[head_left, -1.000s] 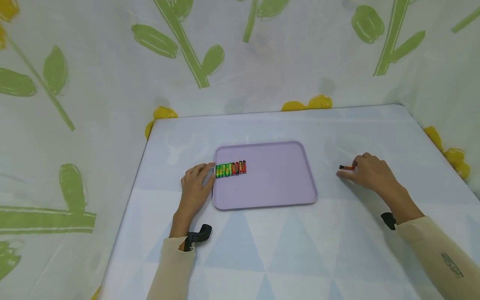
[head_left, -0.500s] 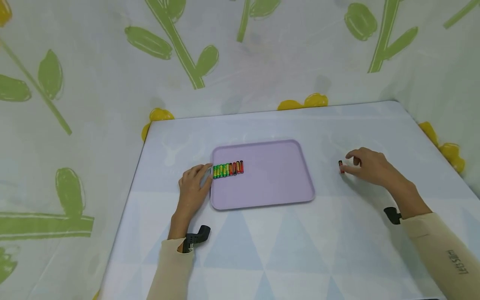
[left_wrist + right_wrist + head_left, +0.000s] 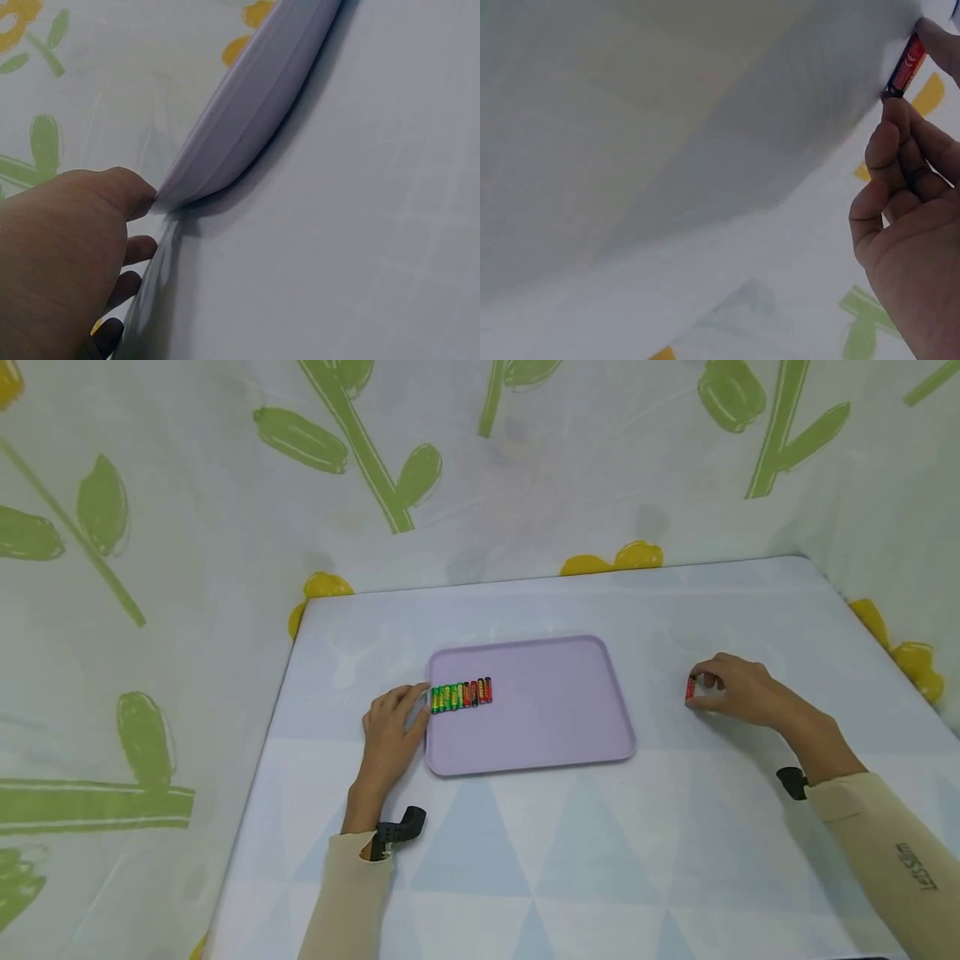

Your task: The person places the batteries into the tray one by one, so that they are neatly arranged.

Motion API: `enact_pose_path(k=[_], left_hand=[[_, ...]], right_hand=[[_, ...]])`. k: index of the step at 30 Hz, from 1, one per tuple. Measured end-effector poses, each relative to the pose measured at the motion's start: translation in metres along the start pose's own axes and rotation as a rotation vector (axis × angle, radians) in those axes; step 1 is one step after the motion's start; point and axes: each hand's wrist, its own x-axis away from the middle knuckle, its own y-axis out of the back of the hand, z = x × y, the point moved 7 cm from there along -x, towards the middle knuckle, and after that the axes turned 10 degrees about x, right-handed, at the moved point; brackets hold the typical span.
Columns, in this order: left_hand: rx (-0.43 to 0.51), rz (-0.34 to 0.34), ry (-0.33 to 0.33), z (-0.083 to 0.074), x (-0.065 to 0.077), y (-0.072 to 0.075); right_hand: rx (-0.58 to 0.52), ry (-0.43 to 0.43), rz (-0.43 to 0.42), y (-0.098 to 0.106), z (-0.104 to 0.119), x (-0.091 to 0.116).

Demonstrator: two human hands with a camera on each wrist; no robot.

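A row of several green and red batteries [image 3: 461, 694] lies side by side in the lilac tray [image 3: 551, 710], starting at its left wall. At that same wall my left hand [image 3: 390, 735] touches the rim with thumb and forefinger tips spread apart; the left wrist view shows the thumb against the tray's edge [image 3: 240, 127]. Off to the tray's right, my right hand [image 3: 738, 692] pinches one red battery [image 3: 690, 687] by its two ends. In the right wrist view this battery [image 3: 907, 66] sits between thumb and fingertip, with the other fingers curled beneath.
A pale cloth with blue triangles covers the table [image 3: 480, 860]. Behind and beside it hangs a white curtain [image 3: 525, 485] with green stems and yellow flowers. A dark edge [image 3: 862, 957] shows at the bottom right.
The right-hand battery was held lengthwise, then turned crosswise with the fingers apart; now thumb and finger pinch its ends. The left hand and tray have stayed in place.
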Motion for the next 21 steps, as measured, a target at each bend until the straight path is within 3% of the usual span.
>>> enact_pose_path(k=[4,12,21], left_hand=[[-0.004,-0.001,0.000,0.003,0.000,-0.001],[-0.012,-0.011,-0.004,0.006,-0.002,-0.001],[-0.012,-0.010,-0.012,0.009,0.000,-0.007]], right_hand=[[-0.044,-0.010,-0.001,0.001,0.006,0.000],[-0.030,0.210,-0.162,0.014,0.068,-0.013],[-0.053,0.318,-0.171,0.017,0.112,-0.035]])
